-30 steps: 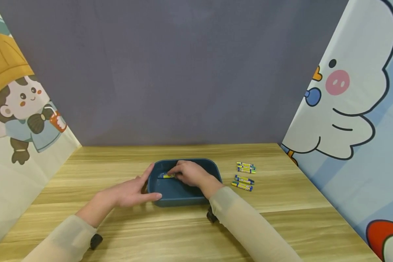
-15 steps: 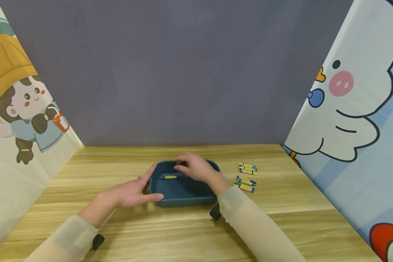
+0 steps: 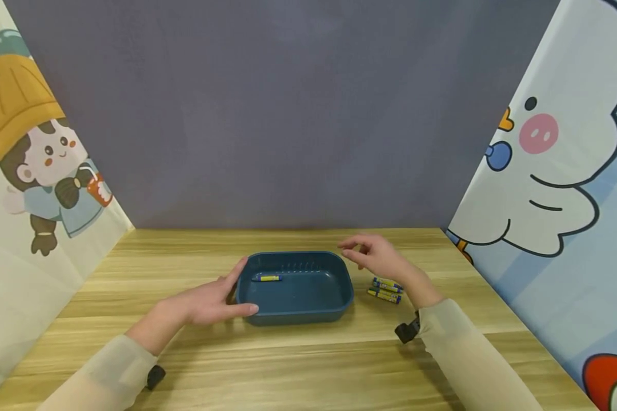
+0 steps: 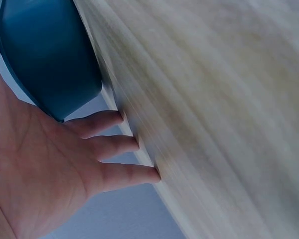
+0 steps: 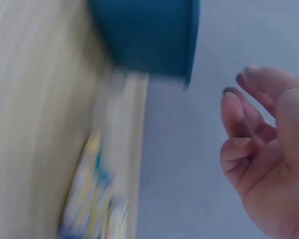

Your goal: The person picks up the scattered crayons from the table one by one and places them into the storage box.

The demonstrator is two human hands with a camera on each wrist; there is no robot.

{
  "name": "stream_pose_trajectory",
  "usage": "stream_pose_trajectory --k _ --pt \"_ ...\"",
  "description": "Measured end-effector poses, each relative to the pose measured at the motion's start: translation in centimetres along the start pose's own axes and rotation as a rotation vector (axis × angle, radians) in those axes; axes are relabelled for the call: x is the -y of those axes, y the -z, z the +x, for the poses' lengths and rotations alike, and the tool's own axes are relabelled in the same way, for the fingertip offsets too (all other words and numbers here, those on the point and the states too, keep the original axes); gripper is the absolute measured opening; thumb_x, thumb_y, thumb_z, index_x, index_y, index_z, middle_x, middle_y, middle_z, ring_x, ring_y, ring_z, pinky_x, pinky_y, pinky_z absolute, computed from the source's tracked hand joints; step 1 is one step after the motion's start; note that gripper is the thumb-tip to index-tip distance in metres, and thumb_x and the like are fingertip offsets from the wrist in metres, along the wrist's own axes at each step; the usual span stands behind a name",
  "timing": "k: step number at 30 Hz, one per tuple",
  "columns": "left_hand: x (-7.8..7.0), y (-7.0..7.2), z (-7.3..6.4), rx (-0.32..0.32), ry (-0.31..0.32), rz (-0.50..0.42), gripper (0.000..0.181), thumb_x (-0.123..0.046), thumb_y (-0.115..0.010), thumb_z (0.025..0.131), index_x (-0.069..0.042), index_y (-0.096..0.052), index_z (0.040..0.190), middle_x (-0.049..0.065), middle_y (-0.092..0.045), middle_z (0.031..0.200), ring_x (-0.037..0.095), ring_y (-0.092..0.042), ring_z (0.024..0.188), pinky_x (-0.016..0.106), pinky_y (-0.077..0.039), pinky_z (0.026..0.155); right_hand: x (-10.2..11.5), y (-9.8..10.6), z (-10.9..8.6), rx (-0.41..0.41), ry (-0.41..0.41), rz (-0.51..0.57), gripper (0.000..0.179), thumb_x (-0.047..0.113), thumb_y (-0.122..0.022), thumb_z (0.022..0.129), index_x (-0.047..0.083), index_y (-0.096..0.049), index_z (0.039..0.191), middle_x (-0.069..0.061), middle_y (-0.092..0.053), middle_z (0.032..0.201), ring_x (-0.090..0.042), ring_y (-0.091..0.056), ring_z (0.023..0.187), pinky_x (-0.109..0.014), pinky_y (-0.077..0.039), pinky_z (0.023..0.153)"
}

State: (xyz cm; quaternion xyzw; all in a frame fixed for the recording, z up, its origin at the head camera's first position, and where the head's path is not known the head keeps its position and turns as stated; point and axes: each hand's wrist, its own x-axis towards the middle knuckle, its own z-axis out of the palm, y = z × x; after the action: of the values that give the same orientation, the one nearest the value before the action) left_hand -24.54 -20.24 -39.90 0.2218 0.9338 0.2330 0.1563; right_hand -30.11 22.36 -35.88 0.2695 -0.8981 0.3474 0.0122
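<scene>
A dark blue rectangular tray (image 3: 295, 319) sits on the table with one yellow-and-blue crayon (image 3: 268, 278) lying in its left part. My left hand (image 3: 208, 302) rests against the tray's left end, thumb along the front rim and fingers spread toward the back corner. In the left wrist view three straight fingertips (image 4: 157, 175) reach down to the tabletop beside the tray. My right hand (image 3: 377, 260) hangs just right of the tray's back right corner, fingers loosely bent, nothing between them. Below it lie several yellow-and-blue crayons (image 3: 384, 295), some hidden behind the hand.
The wooden table (image 3: 288, 365) ends at a grey back panel (image 3: 288, 114). Cartoon-printed panels stand at left (image 3: 41, 188) and right (image 3: 555, 171). In the right wrist view the crayons (image 5: 89, 199) look blurred.
My right hand has let go of the crayon, leaving it in the tray, then lifted out and moved right toward the crayons on the table. My left hand has stayed at the tray.
</scene>
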Motion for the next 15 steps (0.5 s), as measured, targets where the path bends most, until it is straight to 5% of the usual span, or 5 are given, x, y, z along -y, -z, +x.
stream_pose_trajectory --k 7,15 --pt "0.0 0.1 -0.1 0.000 -0.019 -0.007 0.121 -0.076 -0.061 0.101 -0.022 0.017 0.176 0.031 -0.025 0.178 0.051 -0.042 0.158 0.066 -0.037 0.128 -6.5 2.4 -4.0 0.114 -0.092 -0.050 0.030 0.019 -0.069 0.110 0.008 -0.077 0.137 -0.014 -0.077 0.124 -0.018 -0.065 0.069 -0.029 -0.055 0.062" --pt "0.0 0.0 0.0 -0.006 -0.024 -0.014 0.120 -0.076 -0.061 0.101 -0.023 0.017 0.176 0.030 -0.022 0.179 0.051 -0.041 0.159 0.066 -0.037 0.128 -10.1 3.4 -6.1 0.143 -0.138 -0.116 0.025 0.012 -0.072 0.106 0.013 -0.081 0.130 -0.012 -0.077 0.132 -0.018 -0.068 0.107 -0.026 -0.053 0.079"
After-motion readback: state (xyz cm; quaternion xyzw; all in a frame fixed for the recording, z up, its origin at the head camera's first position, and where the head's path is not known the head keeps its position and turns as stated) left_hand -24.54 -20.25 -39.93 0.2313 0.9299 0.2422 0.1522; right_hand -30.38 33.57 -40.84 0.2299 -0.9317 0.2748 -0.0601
